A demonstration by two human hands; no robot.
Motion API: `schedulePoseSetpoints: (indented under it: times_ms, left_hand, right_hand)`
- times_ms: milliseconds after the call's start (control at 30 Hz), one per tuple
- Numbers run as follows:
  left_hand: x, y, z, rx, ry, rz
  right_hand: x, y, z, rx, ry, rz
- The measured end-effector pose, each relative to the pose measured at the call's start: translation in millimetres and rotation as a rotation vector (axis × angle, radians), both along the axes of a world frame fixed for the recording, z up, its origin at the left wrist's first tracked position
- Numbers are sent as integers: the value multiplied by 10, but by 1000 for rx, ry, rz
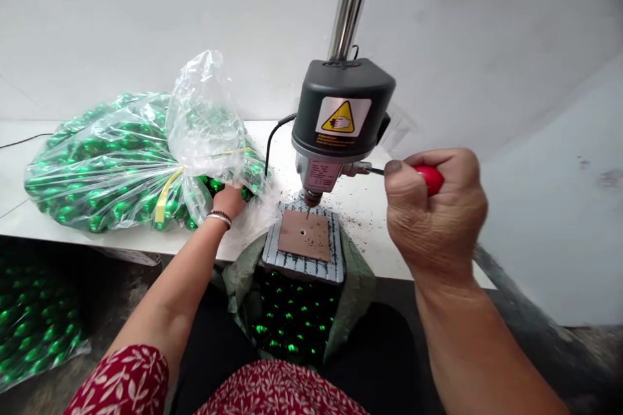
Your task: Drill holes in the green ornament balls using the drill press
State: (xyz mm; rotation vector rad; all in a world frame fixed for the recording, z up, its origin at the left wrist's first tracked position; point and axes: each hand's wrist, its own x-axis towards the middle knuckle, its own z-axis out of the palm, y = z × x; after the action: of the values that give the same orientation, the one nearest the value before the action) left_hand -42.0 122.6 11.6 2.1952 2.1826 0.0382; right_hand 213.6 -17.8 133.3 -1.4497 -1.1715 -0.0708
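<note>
My right hand is wrapped round the red knob of the lever on a dark grey drill press. My left hand reaches into the mouth of a clear plastic bag of shiny green balls; its fingers are hidden among them. Below the drill bit, a brown square board with a small hole lies on the slotted metal base. The bit hangs above the board, not touching it.
An open green sack holding green balls is between my legs, under the base. Dark shavings dot the white table. Another bag of green balls sits on the floor at left. A black cable runs beside the drill.
</note>
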Motion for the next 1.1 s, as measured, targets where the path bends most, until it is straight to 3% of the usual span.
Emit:
schedulePoseSetpoints:
  times_ms: [200, 367, 433, 500, 600, 700, 800, 933, 1100]
  left_hand:
    - [-126, -56, 30, 16, 9, -85]
    - [-97, -128, -48, 92, -193, -71]
    - [-60, -264, -37, 154, -407, -21]
    - [-25, -468, 4, 159, -760, 29]
    - [32, -823, 64, -84, -1460, 23]
    - [124, -1103, 54, -361, -1842, 13]
    - [249, -1235, -19, -466, -1922, 18]
    - [400, -1243, -93, -503, -1945, -17]
    - [545, -1117, -100, -433, -1691, -93]
  right_hand:
    - [-20, 3, -10, 46, 8, 5]
    - [-12, 15, -17, 59, 9, 32]
    - [-11, 15, -20, 62, 6, 45]
    - [-16, 12, -19, 61, 2, 48]
    - [-29, 6, -9, 57, -3, 40]
    - [-37, 4, 1, 59, -10, 39]
    - [-33, 3, 1, 53, -14, 43]
    - [-20, 6, -9, 40, -18, 43]
    - [-12, 24, -15, 30, -31, 47]
